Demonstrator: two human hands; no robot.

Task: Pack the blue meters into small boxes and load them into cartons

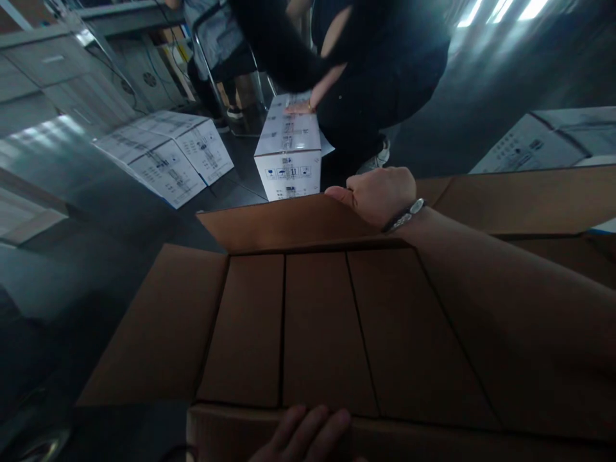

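A large brown cardboard carton (327,321) fills the lower view, its top open, with three brown boxes packed side by side inside. My right hand (378,196) reaches across it and is closed round the top edge of the far flap (279,221); a bracelet sits on that wrist. My left hand (303,436) rests at the near flap (433,443), fingers laid over its edge, only partly in view.
Beyond the carton a person in dark clothes bends over a white printed box (289,147) on the dark floor, one hand on its top. More white boxes lie at the left (166,154) and right (543,141). Grey cabinets stand at the far left.
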